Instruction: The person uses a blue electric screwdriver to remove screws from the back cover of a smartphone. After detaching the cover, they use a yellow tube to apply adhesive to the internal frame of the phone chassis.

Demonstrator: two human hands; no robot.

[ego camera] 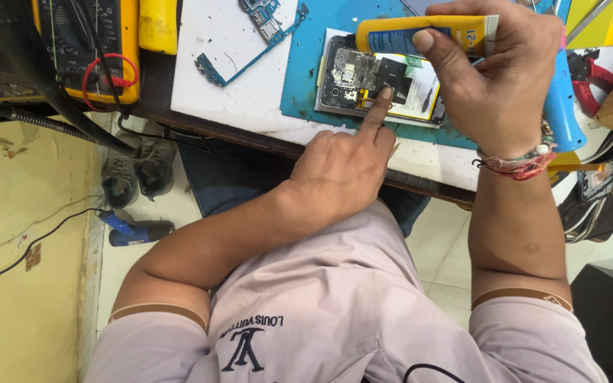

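Left hand [342,167] presses one fingertip on the opened phone [381,81] near the workbench's [250,106] front edge; right hand [494,74] grips a yellow glue tube [420,34]. Squeeze gently, sparingly.

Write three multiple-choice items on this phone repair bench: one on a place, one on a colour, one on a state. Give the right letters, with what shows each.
1. Where does the left hand's forefinger press?
A. on the multimeter
B. on the opened phone
C. on the pliers

2. What colour is the tube in the right hand?
A. yellow
B. green
C. white

3. In what state is the phone?
A. closed, screen lit
B. still boxed
C. back off, insides bare

Answers:
1 B: the fingertip rests on a dark part inside the opened phone, which lies on the blue mat.
2 A: the right hand grips a yellow tube above the phone.
3 C: the battery and metal inner parts show, with no cover over them.
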